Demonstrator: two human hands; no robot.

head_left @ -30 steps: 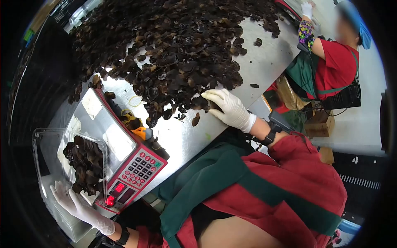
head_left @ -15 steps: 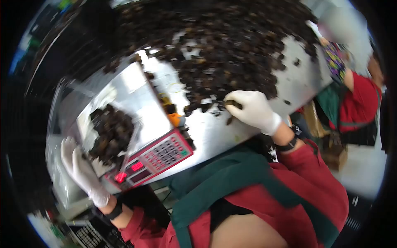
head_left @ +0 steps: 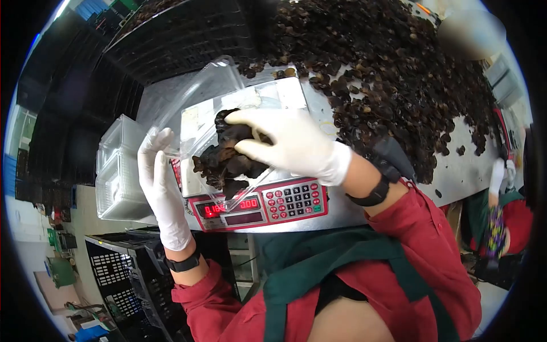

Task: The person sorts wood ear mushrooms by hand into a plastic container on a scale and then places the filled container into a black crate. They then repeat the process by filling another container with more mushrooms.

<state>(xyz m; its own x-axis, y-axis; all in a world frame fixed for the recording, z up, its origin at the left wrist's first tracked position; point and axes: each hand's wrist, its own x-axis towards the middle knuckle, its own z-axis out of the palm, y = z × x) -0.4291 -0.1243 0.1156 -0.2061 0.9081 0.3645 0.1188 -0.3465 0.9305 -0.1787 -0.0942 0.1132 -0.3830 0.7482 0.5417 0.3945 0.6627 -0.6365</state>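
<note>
A clear plastic clamshell box (head_left: 259,185) sits on the electronic scale (head_left: 259,212), its lid tilted up at the back. Dark wood ear mushrooms (head_left: 231,165) are heaped in it. My gloved right hand (head_left: 290,139) reaches over the heap, thumb and fingers closed around some of the mushrooms. My left hand (head_left: 162,188), also gloved, stands at the box's left side with thumb and fingers apart. Whether its fingertips touch the clear plastic is hard to tell. Red digits glow on the scale's display.
Many loose wood ears (head_left: 393,74) cover the metal table behind and right. Stacked clear boxes (head_left: 119,188) stand at left. Black crates (head_left: 182,43) rise behind the scale; another black crate (head_left: 122,279) stands below. A co-worker's gloved hand (head_left: 497,174) is at far right.
My right hand has gone from the loose wood ears on the table to the heap in the box. My left hand's fingers have curled. The camera view has swung left.
</note>
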